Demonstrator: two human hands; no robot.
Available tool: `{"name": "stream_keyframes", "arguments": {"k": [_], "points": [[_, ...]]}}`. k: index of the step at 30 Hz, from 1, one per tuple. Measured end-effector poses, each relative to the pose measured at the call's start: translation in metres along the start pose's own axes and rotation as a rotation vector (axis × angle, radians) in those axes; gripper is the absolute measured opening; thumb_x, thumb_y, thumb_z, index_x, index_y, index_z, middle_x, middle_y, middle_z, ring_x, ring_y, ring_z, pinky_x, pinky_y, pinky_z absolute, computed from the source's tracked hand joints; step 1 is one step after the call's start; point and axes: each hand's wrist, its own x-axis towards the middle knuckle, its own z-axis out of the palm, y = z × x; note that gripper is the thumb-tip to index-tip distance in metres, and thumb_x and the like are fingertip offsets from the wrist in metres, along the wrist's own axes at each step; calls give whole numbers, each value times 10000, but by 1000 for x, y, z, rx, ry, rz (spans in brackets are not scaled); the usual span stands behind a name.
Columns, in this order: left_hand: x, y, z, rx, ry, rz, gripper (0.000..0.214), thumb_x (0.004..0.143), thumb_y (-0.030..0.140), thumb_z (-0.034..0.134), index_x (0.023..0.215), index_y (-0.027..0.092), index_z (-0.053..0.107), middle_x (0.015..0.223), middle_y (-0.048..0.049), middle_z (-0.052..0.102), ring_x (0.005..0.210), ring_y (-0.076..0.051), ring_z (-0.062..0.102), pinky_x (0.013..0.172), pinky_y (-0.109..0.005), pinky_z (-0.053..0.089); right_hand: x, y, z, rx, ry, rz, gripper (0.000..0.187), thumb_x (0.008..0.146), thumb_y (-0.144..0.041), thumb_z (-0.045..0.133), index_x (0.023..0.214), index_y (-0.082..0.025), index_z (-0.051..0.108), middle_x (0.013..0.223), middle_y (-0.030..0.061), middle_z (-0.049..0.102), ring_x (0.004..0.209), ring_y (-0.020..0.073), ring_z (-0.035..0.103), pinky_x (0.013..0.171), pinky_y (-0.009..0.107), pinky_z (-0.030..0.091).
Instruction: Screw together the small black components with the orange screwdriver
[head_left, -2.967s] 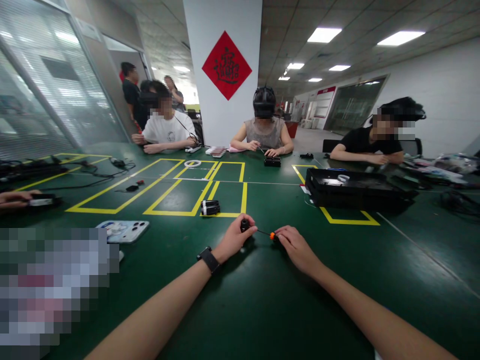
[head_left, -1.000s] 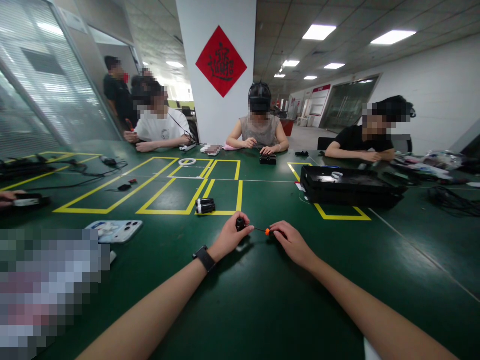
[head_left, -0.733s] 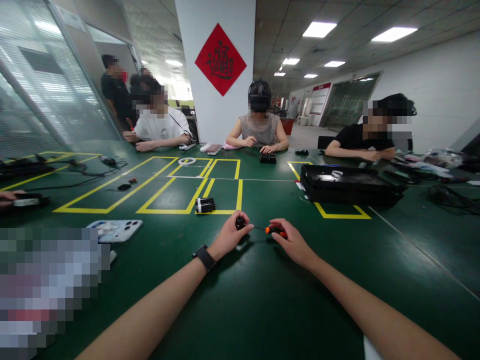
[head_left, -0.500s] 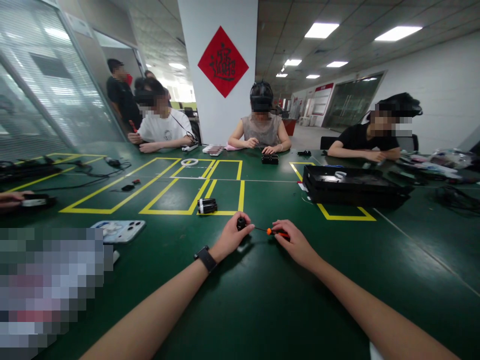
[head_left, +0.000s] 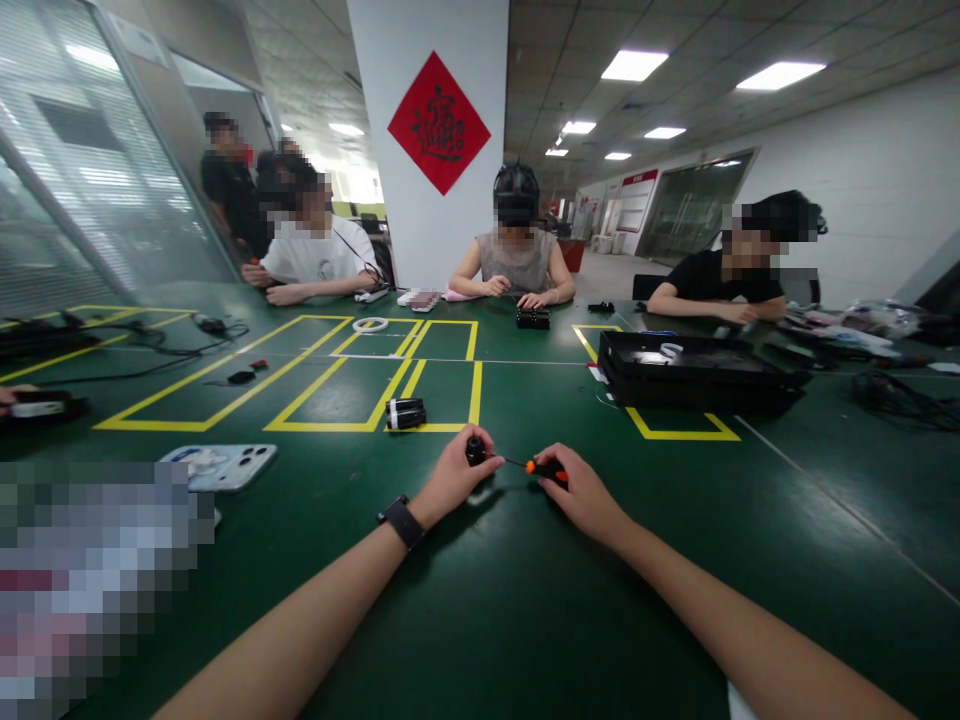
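My left hand [head_left: 463,467], a dark watch on its wrist, is closed around a small black cylindrical part [head_left: 475,451] held just above the green table. In my right hand [head_left: 574,485] is a screwdriver [head_left: 552,471] with a black and orange handle. Its thin shaft points left and reaches the black part near my left thumb; whether the tip sits in a screw is too small to tell. Beyond my left hand, black cylinders with white bands [head_left: 406,413] lie side by side on the table.
Yellow tape [head_left: 478,393] marks rectangles on the table. A long black tray [head_left: 697,385] stands at the right, a phone [head_left: 225,467] lies at the left, and cables [head_left: 904,395] lie far right. Several people sit across the table; one works on a black block [head_left: 533,318].
The view has shifted slightly, so most things appear a little further left. My right hand has changed its hold slightly on the screwdriver handle; my left hand keeps the black part.
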Motion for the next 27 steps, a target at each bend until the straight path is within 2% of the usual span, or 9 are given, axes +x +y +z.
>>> {"name": "stream_keyframes", "arguments": {"k": [2, 4, 8, 13, 18, 22, 24, 27], "points": [[0, -1, 0, -2, -8, 3, 214, 701, 275, 623, 843, 178, 496, 788, 14, 546, 718, -120, 519, 688, -246, 408, -1, 0, 0, -7, 2, 28, 220, 808, -252, 519, 1022, -205, 536, 1013, 49, 553, 938, 175, 514, 843, 335, 411], [0, -1, 0, 0, -13, 5, 215, 705, 287, 621, 844, 178, 498, 795, 12, 547, 724, -121, 521, 689, -246, 408, -1, 0, 0, -12, -5, 22, 223, 848, -264, 456, 1049, -211, 537, 1044, 57, 544, 979, 180, 501, 874, 347, 396], [0, -3, -1, 14, -11, 14, 218, 709, 310, 621, 836, 179, 502, 791, 12, 544, 725, -124, 518, 687, -247, 406, 0, -2, 0, -44, -21, -41, 264, 897, -237, 334, 961, -202, 588, 1012, 65, 547, 1000, 182, 490, 916, 355, 363], [1, -3, -1, 18, -15, 19, 205, 715, 294, 615, 841, 180, 501, 794, 10, 544, 729, -125, 517, 690, -248, 406, -1, -6, 2, -41, 27, 11, 180, 829, -274, 486, 980, -202, 553, 954, 49, 560, 883, 181, 521, 801, 327, 418], [1, -1, -1, 20, -16, 30, 212, 711, 289, 620, 839, 175, 496, 791, 12, 540, 728, -122, 515, 686, -243, 404, -1, -6, 3, 3, 25, -11, 287, 907, -257, 320, 938, -185, 596, 979, 64, 551, 944, 169, 514, 880, 328, 383], [0, 0, -1, 15, -17, 29, 222, 704, 292, 626, 837, 174, 492, 789, 14, 546, 729, -121, 522, 698, -248, 407, -1, -4, 2, 0, 24, -26, 170, 856, -255, 446, 930, -184, 582, 955, 53, 558, 916, 172, 516, 852, 331, 397], [0, 0, -1, 13, -22, 30, 226, 697, 288, 633, 834, 175, 493, 795, 14, 552, 733, -121, 526, 704, -250, 408, -1, -3, 2, -1, 32, -18, 170, 814, -262, 518, 962, -192, 564, 962, 47, 561, 907, 176, 516, 834, 332, 405], [0, -1, -1, 2, -37, 23, 232, 688, 282, 639, 830, 176, 489, 789, 15, 554, 726, -122, 531, 696, -251, 412, 0, -1, 2, 8, 34, -1, 194, 861, -273, 438, 969, -192, 577, 970, 55, 564, 931, 176, 513, 856, 336, 394]]}}
